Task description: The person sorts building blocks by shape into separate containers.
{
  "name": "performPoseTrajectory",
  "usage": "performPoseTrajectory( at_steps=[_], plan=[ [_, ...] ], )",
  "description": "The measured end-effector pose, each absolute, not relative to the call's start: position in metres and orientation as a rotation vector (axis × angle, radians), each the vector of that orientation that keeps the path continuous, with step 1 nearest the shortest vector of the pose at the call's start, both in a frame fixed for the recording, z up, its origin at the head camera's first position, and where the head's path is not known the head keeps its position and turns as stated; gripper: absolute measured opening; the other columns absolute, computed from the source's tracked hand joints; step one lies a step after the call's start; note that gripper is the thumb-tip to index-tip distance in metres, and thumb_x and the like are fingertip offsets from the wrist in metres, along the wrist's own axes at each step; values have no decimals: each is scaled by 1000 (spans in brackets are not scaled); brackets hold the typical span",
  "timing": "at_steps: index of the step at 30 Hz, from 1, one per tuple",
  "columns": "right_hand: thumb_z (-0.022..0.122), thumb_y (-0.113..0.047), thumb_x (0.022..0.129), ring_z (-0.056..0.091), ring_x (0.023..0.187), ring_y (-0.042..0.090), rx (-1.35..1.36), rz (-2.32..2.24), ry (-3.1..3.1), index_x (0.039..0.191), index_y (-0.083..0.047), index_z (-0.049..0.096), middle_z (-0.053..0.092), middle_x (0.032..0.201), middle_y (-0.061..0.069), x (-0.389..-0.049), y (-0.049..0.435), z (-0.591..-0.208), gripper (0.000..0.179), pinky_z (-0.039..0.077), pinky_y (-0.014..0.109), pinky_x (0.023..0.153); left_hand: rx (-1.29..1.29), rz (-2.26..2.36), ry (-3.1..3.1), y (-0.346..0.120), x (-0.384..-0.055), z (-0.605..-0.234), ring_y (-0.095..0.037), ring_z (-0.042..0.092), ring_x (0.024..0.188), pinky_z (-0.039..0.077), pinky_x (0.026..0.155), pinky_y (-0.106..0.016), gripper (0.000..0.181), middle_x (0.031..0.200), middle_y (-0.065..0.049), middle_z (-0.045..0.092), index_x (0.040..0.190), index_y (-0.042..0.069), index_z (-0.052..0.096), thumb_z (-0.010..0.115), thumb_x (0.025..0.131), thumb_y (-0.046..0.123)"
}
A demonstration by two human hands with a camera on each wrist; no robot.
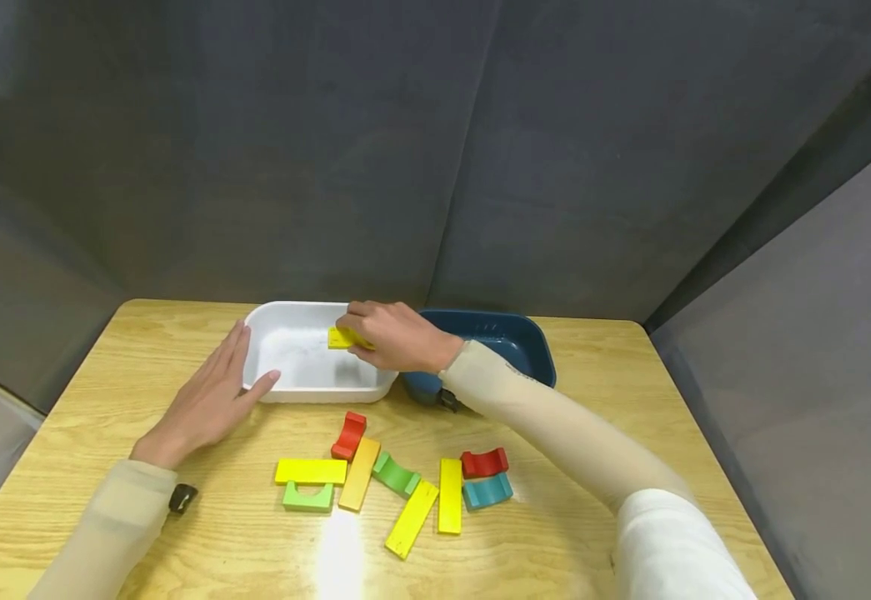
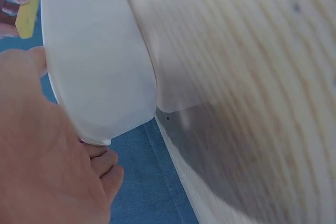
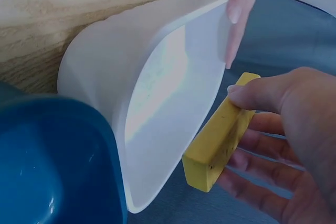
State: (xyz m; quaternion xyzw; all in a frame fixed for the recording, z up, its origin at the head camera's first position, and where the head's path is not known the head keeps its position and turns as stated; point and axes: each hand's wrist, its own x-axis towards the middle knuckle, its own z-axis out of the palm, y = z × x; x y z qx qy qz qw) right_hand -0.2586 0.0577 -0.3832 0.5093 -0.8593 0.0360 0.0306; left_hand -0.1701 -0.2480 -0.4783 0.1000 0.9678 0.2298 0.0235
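My right hand point(image 1: 397, 335) pinches a yellow rectangular block point(image 3: 218, 135) over the white tub point(image 1: 292, 395). In the right wrist view the thumb lies on one side of the block and the fingers on the other. My left hand point(image 1: 206, 396) rests against the tub's left end, its fingers extended along the wall and the thumb at the front rim. From the left wrist view, that hand point(image 2: 47, 150) touches the tub's outer end point(image 2: 100, 77). The part of the tub's floor that shows holds no blocks.
A dark blue tub point(image 1: 536, 350) stands right of the white one, partly behind my right forearm. Nearer me on the wooden table point(image 1: 593, 517) lie yellow blocks point(image 1: 450, 496), an orange block point(image 1: 360, 475), and red point(image 1: 348, 435), green point(image 1: 396, 475) and blue point(image 1: 488, 492) arch blocks. Grey panels surround the table.
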Motion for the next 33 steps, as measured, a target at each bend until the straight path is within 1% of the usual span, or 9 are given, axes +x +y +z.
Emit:
performPoseTrajectory(
  at_steps=[5, 11, 15, 18, 26, 33],
  plan=[
    [74, -24, 104, 69, 103, 18, 1559, 88, -2700, 137, -9, 71, 71, 126, 7, -266, 47, -388, 36, 61, 26, 87, 295, 710, 2984, -247, -169, -477, -45, 4, 164, 16, 128, -69, 101, 178, -8, -20, 170, 5, -11, 38, 108, 69],
    [74, -25, 104, 68, 104, 19, 1548, 70, -2745, 137, -9, 72, 71, 126, 7, -277, 38, -396, 37, 61, 26, 88, 285, 705, 2981, -245, -168, -477, -46, 4, 164, 16, 128, -70, 102, 178, -10, -19, 170, 5, -12, 38, 108, 69],
    [74, -24, 104, 68, 106, 19, 1549, 80, -2789, 139, -9, 71, 71, 129, 7, -286, 33, -403, 39, 61, 28, 92, 283, 697, 2981, -244, -169, -476, -46, 5, 164, 16, 127, -70, 103, 179, -12, -17, 170, 5, -12, 39, 108, 69],
    [74, -22, 103, 68, 108, 19, 1536, 65, -2823, 140, -9, 70, 71, 131, 7, -291, 29, -409, 40, 61, 30, 94, 284, 693, 2982, -244, -170, -475, -46, 4, 164, 16, 127, -70, 103, 178, -11, -18, 170, 5, -12, 39, 108, 69],
    [76, -19, 102, 66, 113, 20, 1536, 22, -2874, 141, -10, 70, 69, 138, 8, -294, 23, -420, 40, 60, 32, 99, 283, 702, 2982, -244, -168, -479, -46, 4, 164, 17, 127, -70, 102, 178, -11, -18, 170, 5, -12, 41, 108, 68],
    [75, -21, 103, 65, 104, 17, 1524, 6, -2886, 138, -11, 71, 70, 131, 6, -300, 19, -426, 37, 60, 29, 94, 299, 702, 2991, -246, -169, -481, -45, 4, 164, 17, 128, -69, 102, 178, -9, -19, 170, 5, -11, 39, 108, 69]
  ],
)
